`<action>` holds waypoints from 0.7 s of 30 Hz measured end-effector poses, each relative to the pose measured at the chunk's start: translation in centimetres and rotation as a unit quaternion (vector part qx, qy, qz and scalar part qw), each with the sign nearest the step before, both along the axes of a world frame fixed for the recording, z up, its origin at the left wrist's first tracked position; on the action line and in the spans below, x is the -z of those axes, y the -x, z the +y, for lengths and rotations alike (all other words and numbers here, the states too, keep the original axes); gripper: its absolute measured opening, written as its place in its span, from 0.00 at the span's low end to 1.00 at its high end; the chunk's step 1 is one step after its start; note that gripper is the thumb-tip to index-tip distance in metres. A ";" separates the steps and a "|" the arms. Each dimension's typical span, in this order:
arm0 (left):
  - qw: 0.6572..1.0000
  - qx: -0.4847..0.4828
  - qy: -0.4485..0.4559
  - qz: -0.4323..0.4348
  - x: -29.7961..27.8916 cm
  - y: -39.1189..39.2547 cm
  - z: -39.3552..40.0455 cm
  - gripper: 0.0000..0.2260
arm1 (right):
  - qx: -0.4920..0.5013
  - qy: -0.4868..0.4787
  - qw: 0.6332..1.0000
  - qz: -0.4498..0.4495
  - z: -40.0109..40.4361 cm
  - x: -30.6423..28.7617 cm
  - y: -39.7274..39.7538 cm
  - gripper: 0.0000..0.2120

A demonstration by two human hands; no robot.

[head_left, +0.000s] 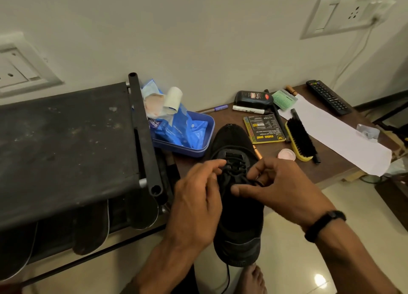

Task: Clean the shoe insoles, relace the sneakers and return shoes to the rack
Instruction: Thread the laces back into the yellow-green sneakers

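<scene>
Both hands are curled over a black mesh sneaker point(238, 205) on the wooden table edge point(223, 117): a thin lace point(234, 170) is pinched by the left hand point(196, 203) and the right hand point(276, 187). Beyond, a bristled brush point(300, 139) lies flat.

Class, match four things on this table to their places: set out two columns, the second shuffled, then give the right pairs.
Things
1. wipes pack
2. brush
3. remote
4. sneaker

Places
A. far right end of the table, near the wall
B. under both hands, heel past the table's near edge
C. in the blue tray
D. between the notepad and the white paper

Pairs: 1-C, 2-D, 3-A, 4-B
</scene>
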State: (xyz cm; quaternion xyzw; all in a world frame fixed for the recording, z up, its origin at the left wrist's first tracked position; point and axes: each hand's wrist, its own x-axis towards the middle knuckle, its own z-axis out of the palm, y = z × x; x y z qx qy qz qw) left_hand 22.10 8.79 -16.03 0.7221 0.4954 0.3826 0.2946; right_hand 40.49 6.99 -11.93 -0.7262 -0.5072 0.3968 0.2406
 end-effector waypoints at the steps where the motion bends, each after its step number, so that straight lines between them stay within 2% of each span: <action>1: 1.000 -0.004 0.010 -0.014 -0.2 0.0 0.5 0.12 | 0.006 0.001 0.999 0.037 0.0 -0.3 -0.4 0.22; 4: 0.999 0.018 0.032 -0.012 -0.5 0.2 1.1 0.09 | 0.039 -0.023 0.992 0.118 -0.1 -0.6 -1.0 0.08; 6: 0.999 0.028 0.028 -0.004 -0.5 0.3 1.3 0.09 | 0.034 -0.042 0.994 0.096 0.0 -0.2 -1.0 0.06; 10: 0.998 0.047 0.033 0.013 -1.0 0.2 1.7 0.08 | 0.008 -0.037 0.997 0.062 0.2 0.5 -1.0 0.05; 14: 0.994 0.081 0.036 0.070 -1.5 0.4 2.2 0.08 | -0.020 -0.042 0.998 0.042 0.3 0.6 -1.2 0.07; 21: 0.989 0.111 0.010 0.096 -1.1 0.3 2.5 0.06 | -0.063 -0.041 0.997 -0.036 1.1 0.7 -0.9 0.05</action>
